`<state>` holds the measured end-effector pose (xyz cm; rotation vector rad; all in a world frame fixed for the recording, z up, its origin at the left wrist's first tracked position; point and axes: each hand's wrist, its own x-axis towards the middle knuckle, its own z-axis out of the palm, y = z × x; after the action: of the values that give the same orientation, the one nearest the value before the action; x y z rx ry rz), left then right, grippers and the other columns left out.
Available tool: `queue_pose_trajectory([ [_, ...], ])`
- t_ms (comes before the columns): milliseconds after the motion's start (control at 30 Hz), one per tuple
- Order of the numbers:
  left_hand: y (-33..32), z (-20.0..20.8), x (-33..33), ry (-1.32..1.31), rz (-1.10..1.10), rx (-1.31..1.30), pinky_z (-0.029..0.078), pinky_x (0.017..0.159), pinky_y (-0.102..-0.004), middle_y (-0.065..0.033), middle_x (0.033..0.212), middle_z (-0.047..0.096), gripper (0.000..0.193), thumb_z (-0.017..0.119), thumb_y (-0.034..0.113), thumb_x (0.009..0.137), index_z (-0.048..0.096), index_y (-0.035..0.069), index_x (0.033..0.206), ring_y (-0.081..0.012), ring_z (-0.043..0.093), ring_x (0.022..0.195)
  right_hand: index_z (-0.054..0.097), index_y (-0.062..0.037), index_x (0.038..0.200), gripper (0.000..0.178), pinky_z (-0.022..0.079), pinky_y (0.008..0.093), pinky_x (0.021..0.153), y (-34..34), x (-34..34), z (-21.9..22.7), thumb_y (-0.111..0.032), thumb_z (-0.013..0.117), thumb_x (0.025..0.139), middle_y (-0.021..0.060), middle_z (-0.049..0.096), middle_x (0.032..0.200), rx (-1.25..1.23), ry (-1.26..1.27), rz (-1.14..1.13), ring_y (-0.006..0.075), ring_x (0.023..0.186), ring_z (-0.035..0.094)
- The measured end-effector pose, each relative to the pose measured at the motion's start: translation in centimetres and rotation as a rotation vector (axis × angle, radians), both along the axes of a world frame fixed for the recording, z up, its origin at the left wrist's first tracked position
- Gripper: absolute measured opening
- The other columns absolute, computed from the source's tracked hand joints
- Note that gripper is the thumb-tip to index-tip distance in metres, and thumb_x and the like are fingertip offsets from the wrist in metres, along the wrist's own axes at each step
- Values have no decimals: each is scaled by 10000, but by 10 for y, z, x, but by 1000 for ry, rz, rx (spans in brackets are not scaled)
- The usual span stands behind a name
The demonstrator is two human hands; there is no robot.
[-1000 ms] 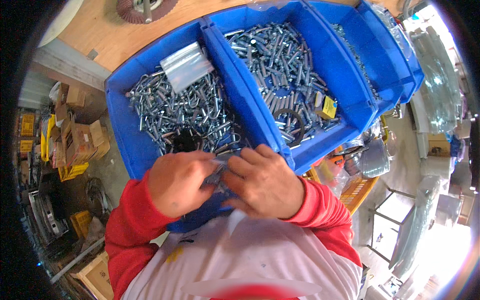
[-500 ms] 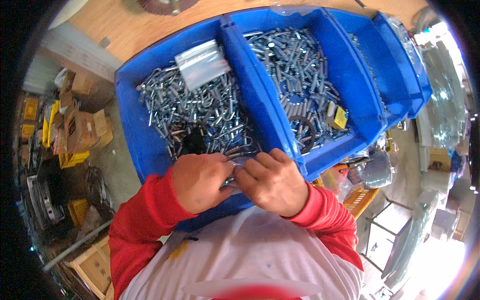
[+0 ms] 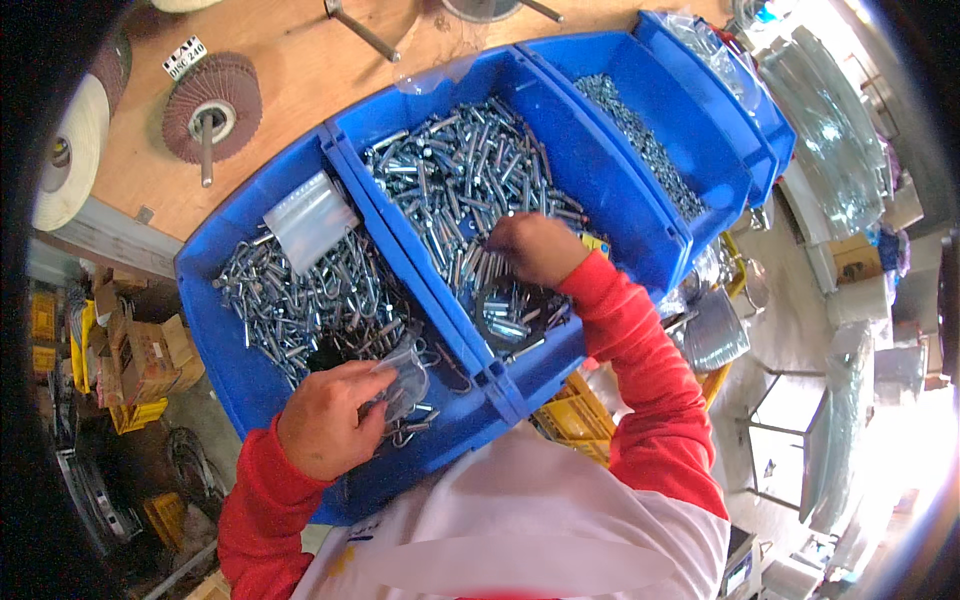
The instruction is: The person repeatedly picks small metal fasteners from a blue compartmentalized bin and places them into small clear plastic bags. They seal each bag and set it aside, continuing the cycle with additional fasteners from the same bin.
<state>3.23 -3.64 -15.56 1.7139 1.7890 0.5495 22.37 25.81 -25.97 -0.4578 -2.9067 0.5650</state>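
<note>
My left hand (image 3: 335, 420) pinches a small clear plastic bag (image 3: 405, 385) above the front of the left blue bin (image 3: 215, 370). That bin holds hooked metal bolts (image 3: 345, 285) and a stack of empty clear bags (image 3: 310, 220). My right hand (image 3: 540, 248) is over the second blue bin (image 3: 555, 375), close to its heap of short metal pins (image 3: 465, 170). Its fingers point down and are blurred, so whether they grip a pin is unclear. A dark ring (image 3: 495, 320) and a small yellow box (image 3: 597, 243), partly covered by my right hand, lie in the same bin.
Further right, another blue bin holds small metal parts (image 3: 650, 140). Behind the bins is a wooden board (image 3: 290, 50) with a flap disc (image 3: 212, 108) on a peg. Cardboard boxes (image 3: 150, 350) stand at left, plastic-wrapped goods (image 3: 830, 130) at right.
My hands have parted. The right moved up and right into the second bin; the left moved down and left, keeping the clear bag. The view has shifted, showing more of the board.
</note>
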Motion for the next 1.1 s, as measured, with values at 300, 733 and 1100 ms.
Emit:
queue_pose_trajectory([
  [300,16,-11,-5,63,110,-73,558,712,-440,-228,982,695,350,670,27,761,711,-27,1104,-393,690,773,755,-126,900,156,597,482,774,2,-29,-47,-200,619,892,103,740,995,342,-138,390,314,950,723],
  [733,9,-23,-15,-135,135,68,568,680,-437,-242,977,715,320,724,86,792,716,-27,1091,-377,708,731,749,-37,1000,246,581,436,794,-4,2,18,-29,735,755,157,724,1042,45,-74,57,326,954,710],
  [1100,14,-38,-16,-196,40,189,568,636,-369,-199,875,731,384,769,94,792,710,4,1161,-272,736,705,789,-22,955,232,505,400,840,-133,-26,83,-116,881,763,96,763,904,-724,668,255,266,855,677],
])
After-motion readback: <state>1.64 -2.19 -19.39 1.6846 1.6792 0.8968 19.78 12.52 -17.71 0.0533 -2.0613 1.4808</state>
